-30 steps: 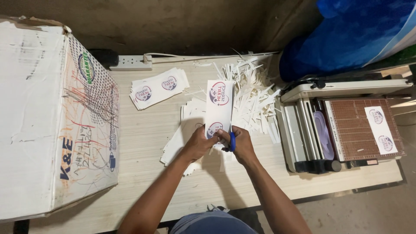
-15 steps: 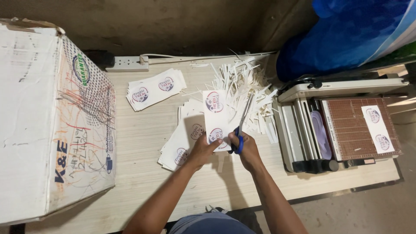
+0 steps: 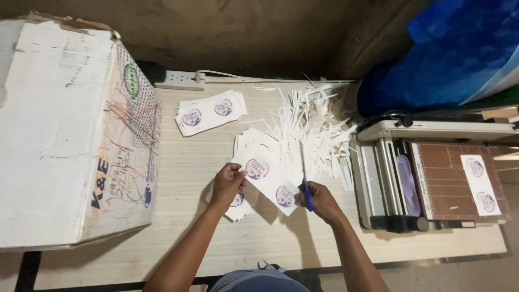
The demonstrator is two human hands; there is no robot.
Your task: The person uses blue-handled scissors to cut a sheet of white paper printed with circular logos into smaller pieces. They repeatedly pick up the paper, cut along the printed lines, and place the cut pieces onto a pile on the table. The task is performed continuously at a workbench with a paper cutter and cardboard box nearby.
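Left hand [image 3: 227, 184] pinches corner of white printed label sheet [image 3: 268, 177] with round logos. Right hand [image 3: 323, 201] closed around blue-handled scissors [image 3: 305, 181], blades up along sheet's right edge. Step judged: trimming margin strip. Next cut needs blades aligned beside logo, sheet taut. Beyond grip: pile of white paper offcut strips [image 3: 308, 121]; farther left, small stack of cut labels [image 3: 210, 112].

A big white cardboard box [image 3: 75, 140], scuffed and scribbled with a green oval mark on its side, stands at the left end of the table [image 3: 178, 227]. Just right of the box lies a small stack of white labels [image 3: 210, 112] with round blue-and-red emblems. Farther right of the box, a white label sheet [image 3: 268, 178] with two such emblems is held up, and another white strip [image 3: 479, 185] rests on the brown cutter board [image 3: 446, 184].
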